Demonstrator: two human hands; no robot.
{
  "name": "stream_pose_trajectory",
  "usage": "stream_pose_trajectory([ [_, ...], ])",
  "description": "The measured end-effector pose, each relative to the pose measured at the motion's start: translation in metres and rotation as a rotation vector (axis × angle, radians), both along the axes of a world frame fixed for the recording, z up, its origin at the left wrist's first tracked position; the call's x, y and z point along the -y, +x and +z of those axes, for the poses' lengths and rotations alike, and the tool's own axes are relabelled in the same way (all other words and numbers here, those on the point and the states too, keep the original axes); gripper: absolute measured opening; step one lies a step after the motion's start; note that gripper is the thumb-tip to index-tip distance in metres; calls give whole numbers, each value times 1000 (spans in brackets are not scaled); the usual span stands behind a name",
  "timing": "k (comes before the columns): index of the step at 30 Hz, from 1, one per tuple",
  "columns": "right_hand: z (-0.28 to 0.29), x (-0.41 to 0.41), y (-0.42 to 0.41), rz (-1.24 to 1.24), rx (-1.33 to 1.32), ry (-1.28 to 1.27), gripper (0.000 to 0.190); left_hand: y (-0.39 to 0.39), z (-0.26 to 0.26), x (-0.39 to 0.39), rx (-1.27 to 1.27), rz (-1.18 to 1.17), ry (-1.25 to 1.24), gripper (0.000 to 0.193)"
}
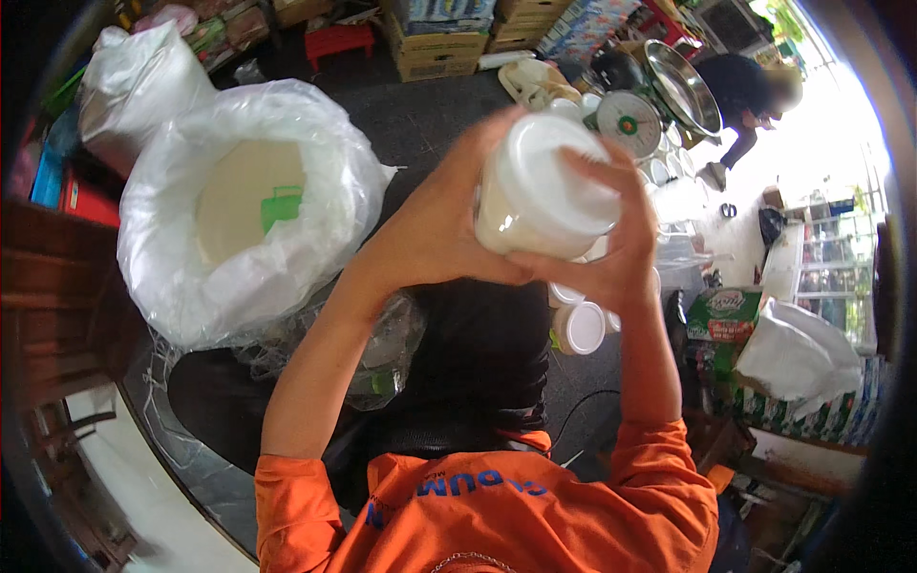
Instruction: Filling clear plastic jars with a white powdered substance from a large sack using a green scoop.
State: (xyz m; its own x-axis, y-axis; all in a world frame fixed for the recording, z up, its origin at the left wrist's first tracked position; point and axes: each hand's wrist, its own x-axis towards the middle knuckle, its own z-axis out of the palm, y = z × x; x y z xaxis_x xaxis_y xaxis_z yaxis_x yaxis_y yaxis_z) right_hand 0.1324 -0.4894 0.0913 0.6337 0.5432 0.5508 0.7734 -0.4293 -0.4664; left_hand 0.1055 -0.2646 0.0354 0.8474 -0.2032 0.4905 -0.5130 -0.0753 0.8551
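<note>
Between both palms I hold a clear plastic jar [530,233] filled with a pale powder, its white lid [548,165] facing up towards me. My left hand [437,222] wraps the jar's left side and lower front. With my right hand [620,236] I grip the right side, and blurred fingers lie over the lid. To the left stands a large sack lined with white plastic [337,143], its mouth wide. Pale powder [240,186] fills it, and a green plastic cup [281,208] rests on the powder. More lidded jars [580,328] stand on the floor past my right forearm.
A dial scale [630,123] with a metal pan [684,86] stands beyond the jars. Another person [738,93] crouches at the far right. Behind the lined sack is a second white sack [150,86]. Cardboard cartons [437,54] and a red stool [338,41] are at the back.
</note>
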Motion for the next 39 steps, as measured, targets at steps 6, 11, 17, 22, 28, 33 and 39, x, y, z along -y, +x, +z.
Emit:
stream_pose_trajectory([
  [6,13,-24,-16,38,-69,-6,79,-26,-2,-8,-10,89,33,104],
  [11,33,-64,-25,-79,11,-220,55,-22,-23,0,49,195,31,102],
  [17,40,-62,1,223,-12,-228,56,-15,-18,-18,25,37,33,106],
  [22,42,-63,33,408,-109,-230,60,-2,-24,-12,78,66,-33,107],
  [28,32,-82,8,-223,-54,-263,46,-20,-18,20,-14,519,97,96],
  [33,55,-73,4,-218,-36,-422,59,-19,-18,13,53,511,127,96],
  [39,74,-63,16,-71,-65,-696,68,-21,-11,20,21,507,167,102],
])
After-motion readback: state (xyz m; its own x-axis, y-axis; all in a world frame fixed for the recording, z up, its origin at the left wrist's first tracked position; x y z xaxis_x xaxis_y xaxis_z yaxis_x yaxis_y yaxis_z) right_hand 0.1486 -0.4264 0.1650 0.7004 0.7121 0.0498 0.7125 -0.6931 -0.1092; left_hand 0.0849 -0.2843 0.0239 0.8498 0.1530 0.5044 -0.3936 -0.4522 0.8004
